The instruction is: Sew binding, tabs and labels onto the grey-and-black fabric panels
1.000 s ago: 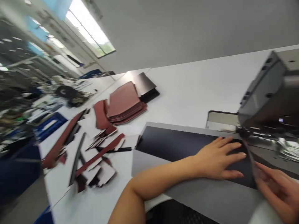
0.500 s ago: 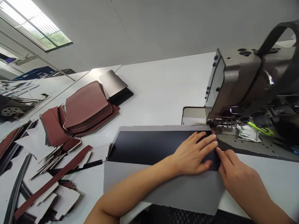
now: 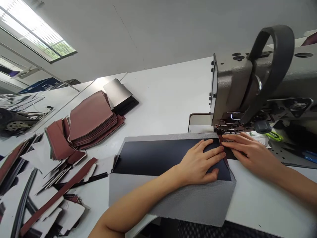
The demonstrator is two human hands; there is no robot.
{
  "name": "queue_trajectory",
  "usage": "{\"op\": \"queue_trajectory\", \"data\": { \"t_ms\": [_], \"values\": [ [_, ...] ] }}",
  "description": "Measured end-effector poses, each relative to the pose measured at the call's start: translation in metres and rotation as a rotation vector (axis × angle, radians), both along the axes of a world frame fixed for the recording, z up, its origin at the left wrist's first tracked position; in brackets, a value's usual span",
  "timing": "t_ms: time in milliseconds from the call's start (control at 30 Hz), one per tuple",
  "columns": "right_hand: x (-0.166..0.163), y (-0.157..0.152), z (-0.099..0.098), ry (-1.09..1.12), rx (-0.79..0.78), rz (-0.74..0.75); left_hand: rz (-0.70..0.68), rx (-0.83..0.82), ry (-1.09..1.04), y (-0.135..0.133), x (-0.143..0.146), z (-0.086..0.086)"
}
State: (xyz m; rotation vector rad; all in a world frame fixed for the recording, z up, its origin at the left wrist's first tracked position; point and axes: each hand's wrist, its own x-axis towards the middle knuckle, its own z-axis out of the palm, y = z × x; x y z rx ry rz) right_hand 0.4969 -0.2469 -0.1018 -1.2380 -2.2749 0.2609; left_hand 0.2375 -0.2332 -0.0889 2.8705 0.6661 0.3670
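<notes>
A grey fabric piece (image 3: 188,201) with a dark navy panel (image 3: 148,157) on it lies under the head of the sewing machine (image 3: 230,96). My left hand (image 3: 203,162) rests flat on the navy panel's right part, fingers spread. A narrow maroon strip (image 3: 221,142) runs along the panel's right edge, its upper end at the machine's presser foot (image 3: 219,129). My right hand (image 3: 250,150) lies with fingers stretched out, their tips touching the strip just below the foot. Its thumb is hidden.
Left on the white table stand a stack of maroon pieces (image 3: 90,114) and a grey-topped stack (image 3: 117,92). Loose offcuts and a long maroon strip (image 3: 59,195) lie nearer. Lime-green snips (image 3: 274,136) lie beneath the machine arm; a blue-handled item (image 3: 310,156) sits at the far right.
My right hand has moved up along the strip toward the presser foot, its fingers straightening out from a pinch at the edge. The left hand stays flat on the panel. The view has shifted slightly right.
</notes>
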Motion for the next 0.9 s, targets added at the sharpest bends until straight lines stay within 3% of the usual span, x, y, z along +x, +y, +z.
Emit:
{"op": "queue_trajectory", "data": {
  "t_ms": [167, 433, 600, 900],
  "values": [
    [0.004, 0.014, -0.007, -0.002, -0.019, 0.102, -0.008, 0.005, 0.006, 0.002, -0.001, 0.002],
    [0.003, 0.015, -0.016, 0.0, 0.002, 0.011, -0.017, 0.029, 0.003, 0.027, 0.0, 0.001],
    [0.0, 0.008, -0.009, 0.083, -0.019, -0.02, 0.009, 0.018, 0.05, 0.034, 0.004, 0.004],
    [-0.007, -0.021, 0.002, 0.168, -0.101, 0.0, 0.055, 0.028, 0.057, 0.02, 0.006, 0.009]
  ]
}}
